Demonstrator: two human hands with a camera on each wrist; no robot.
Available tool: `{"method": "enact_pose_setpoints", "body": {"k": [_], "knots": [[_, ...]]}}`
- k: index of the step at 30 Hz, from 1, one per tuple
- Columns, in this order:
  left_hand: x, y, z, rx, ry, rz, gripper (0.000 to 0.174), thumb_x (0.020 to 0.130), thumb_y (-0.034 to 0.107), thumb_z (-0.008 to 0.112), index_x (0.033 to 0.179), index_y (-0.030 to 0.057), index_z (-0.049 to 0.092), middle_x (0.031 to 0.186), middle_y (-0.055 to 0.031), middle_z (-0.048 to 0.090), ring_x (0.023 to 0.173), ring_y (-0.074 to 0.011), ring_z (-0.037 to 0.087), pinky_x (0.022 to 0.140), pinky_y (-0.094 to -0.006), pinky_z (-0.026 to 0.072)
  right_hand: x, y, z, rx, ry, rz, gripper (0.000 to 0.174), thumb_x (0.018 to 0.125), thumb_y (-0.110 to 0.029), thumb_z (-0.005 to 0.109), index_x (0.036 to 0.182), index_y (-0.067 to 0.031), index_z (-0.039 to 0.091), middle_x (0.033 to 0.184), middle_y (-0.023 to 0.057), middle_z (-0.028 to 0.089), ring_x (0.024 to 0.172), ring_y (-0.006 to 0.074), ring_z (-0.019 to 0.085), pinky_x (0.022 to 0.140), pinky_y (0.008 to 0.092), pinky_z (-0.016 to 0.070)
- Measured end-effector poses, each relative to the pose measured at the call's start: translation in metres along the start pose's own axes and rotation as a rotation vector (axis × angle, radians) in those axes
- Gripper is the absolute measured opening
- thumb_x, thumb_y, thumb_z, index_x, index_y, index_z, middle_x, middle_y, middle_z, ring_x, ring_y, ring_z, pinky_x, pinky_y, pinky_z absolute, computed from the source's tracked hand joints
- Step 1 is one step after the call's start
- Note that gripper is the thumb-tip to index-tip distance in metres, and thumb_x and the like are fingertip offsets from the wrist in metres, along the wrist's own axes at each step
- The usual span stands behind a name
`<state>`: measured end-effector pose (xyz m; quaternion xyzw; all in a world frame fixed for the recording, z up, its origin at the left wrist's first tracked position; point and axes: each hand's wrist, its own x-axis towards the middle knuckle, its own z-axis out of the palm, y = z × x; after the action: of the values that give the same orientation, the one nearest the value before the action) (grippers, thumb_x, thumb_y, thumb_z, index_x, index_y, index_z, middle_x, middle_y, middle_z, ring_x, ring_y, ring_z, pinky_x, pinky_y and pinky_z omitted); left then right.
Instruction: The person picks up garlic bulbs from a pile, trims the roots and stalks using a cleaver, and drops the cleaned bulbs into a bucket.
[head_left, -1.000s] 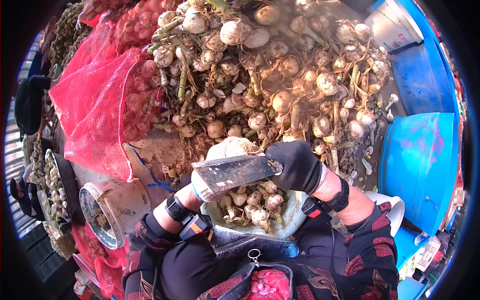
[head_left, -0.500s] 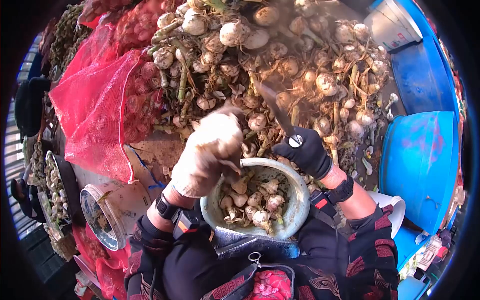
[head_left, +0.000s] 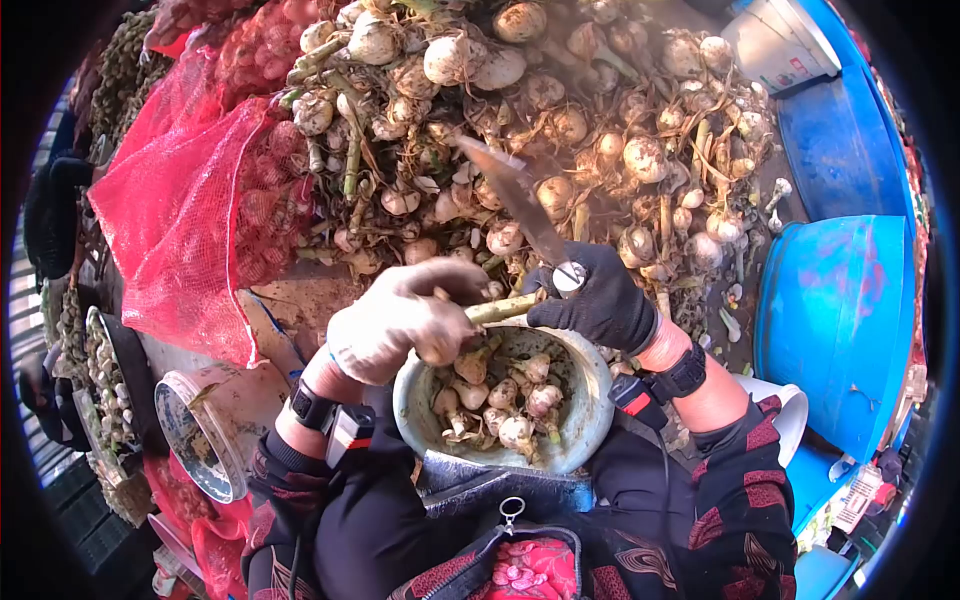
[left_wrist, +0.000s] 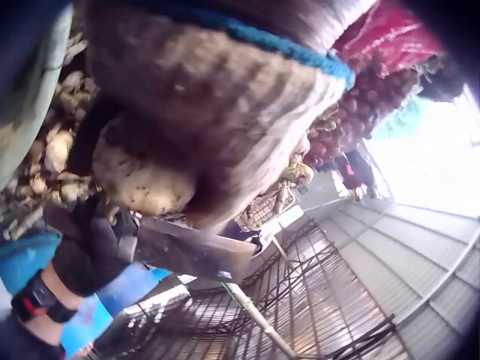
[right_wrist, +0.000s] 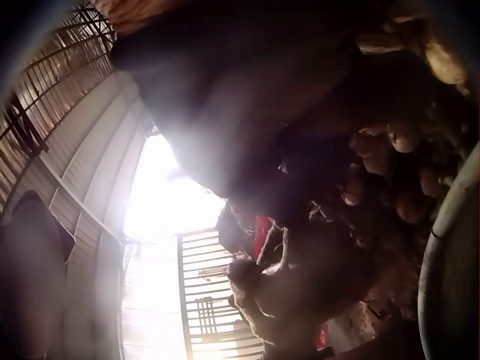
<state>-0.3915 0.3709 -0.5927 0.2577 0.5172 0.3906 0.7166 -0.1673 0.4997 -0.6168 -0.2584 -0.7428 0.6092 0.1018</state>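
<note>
My left hand (head_left: 400, 320), in a whitish glove, holds a garlic bulb (left_wrist: 150, 187) above the bowl's far left rim. The bulb's thick stalk (head_left: 503, 308) sticks out to the right, its end right at the black-gloved fingers of my right hand (head_left: 600, 300). That right hand grips a broad knife (head_left: 515, 195) by the handle, the blade slanting up and away over the pile. Below both hands, a pale bowl (head_left: 598, 420) contains several garlic bulbs (head_left: 515, 432) with short stalks. Glove and blur hide much of the held bulb.
Heaped garlic with long stalks (head_left: 645, 160) lies ahead. Red mesh bags (head_left: 185, 215) stand at left, above a tipped, dirty white bucket (head_left: 235, 420). Blue tubs (head_left: 835, 330) line the right side; a white pail (head_left: 780, 50) sits at the far right.
The blade has swung from lying across the left hand to pointing away over the pile. My hands parted, then came together again with the stalk between them.
</note>
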Motion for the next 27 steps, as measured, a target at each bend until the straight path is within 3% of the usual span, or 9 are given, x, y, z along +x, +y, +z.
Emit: {"method": "enact_pose_setpoints", "body": {"k": [1,4,13,15,19,20,21,23,27], "knots": [[0.007,-0.004,0.000,0.300,-0.139,0.229,0.038,0.077,0.017,0.065,0.110,-0.0018,0.060,0.086,-0.0076,0.062,0.069,-0.0103,0.058,0.061,-0.0249,0.0483,0.002,0.000,-0.002,0.000,0.000,0.001,0.032,0.067,-0.013,0.083,0.090,-0.0027,0.064,0.077,0.0002,0.063,0.071,0.0082,0.055,0.065,0.0257,0.0472],[0.013,0.008,0.021,0.572,-0.195,-0.152,0.040,0.079,0.025,0.066,0.109,-0.0005,0.061,0.077,-0.0034,0.063,0.065,-0.0100,0.058,0.058,-0.0254,0.0479,0.003,-0.002,-0.004,-0.136,-0.038,-0.128,0.030,0.069,-0.014,0.082,0.089,-0.0024,0.063,0.075,-0.0003,0.061,0.071,0.0074,0.054,0.063,0.0262,0.0462],[0.021,-0.013,0.020,0.447,0.119,-0.147,0.039,0.077,0.021,0.066,0.108,-0.0023,0.062,0.079,-0.0072,0.063,0.062,-0.0129,0.058,0.058,-0.0279,0.0494,-0.012,0.009,0.006,-0.163,0.169,-0.208,0.020,0.073,-0.015,0.075,0.080,-0.0021,0.061,0.064,0.0030,0.060,0.065,0.0127,0.057,0.060,0.0308,0.0464],[0.012,-0.002,0.025,0.459,0.161,-0.030,0.015,0.076,0.008,0.064,0.090,0.0002,0.062,0.076,-0.0076,0.058,0.062,-0.0159,0.056,0.053,-0.0291,0.0454,-0.005,0.028,0.014,-0.383,-0.098,0.210,0.027,0.067,-0.027,0.070,0.074,-0.0015,0.064,0.069,0.0209,0.062,0.062,0.0346,0.062,0.059,0.0384,0.0493],[-0.011,0.016,0.039,0.085,-0.247,-0.135,0.037,0.086,0.024,0.063,0.112,-0.0015,0.059,0.083,-0.0083,0.062,0.077,-0.0164,0.061,0.065,-0.0276,0.0499,-0.018,0.056,0.018,-0.430,-0.160,0.298,0.030,0.064,-0.030,0.068,0.075,-0.0022,0.066,0.069,0.0218,0.062,0.066,0.0383,0.062,0.063,0.0413,0.0512],[0.003,-0.013,0.033,0.527,-0.337,0.383,0.045,0.085,0.031,0.063,0.116,-0.0013,0.058,0.089,-0.0109,0.062,0.085,-0.0220,0.062,0.072,-0.0320,0.0504,-0.020,0.056,0.017,-0.383,-0.136,0.357,0.030,0.064,-0.030,0.068,0.075,-0.0016,0.066,0.067,0.0213,0.062,0.063,0.0375,0.062,0.061,0.0405,0.0503],[0.016,-0.018,0.030,0.975,-0.404,0.921,0.054,0.084,0.037,0.064,0.120,-0.0010,0.056,0.096,-0.0136,0.063,0.093,-0.0276,0.063,0.079,-0.0364,0.0508,-0.016,0.049,0.010,-0.358,-0.133,0.365,0.031,0.065,-0.028,0.074,0.071,0.0009,0.063,0.059,0.0125,0.061,0.054,0.0142,0.055,0.054,0.0322,0.0455],[0.005,-0.016,0.004,0.635,-0.280,0.321,0.066,0.076,0.048,0.069,0.120,0.0000,0.057,0.108,-0.0185,0.062,0.104,-0.0350,0.059,0.090,-0.0388,0.0469,-0.019,0.060,0.007,-0.284,-0.007,0.339,0.027,0.067,-0.021,0.075,0.069,0.0021,0.062,0.058,0.0103,0.060,0.055,0.0105,0.054,0.054,0.0302,0.0449],[0.028,-0.039,-0.077,0.493,0.999,0.154,0.037,0.076,0.028,0.068,0.108,0.0078,0.064,0.100,-0.0134,0.066,0.092,-0.0257,0.064,0.082,-0.0340,0.0507,-0.018,0.044,0.000,-0.061,0.065,0.434,0.024,0.068,-0.022,0.073,0.068,-0.0008,0.061,0.056,0.0074,0.060,0.052,0.0113,0.055,0.052,0.0301,0.0446]]}}
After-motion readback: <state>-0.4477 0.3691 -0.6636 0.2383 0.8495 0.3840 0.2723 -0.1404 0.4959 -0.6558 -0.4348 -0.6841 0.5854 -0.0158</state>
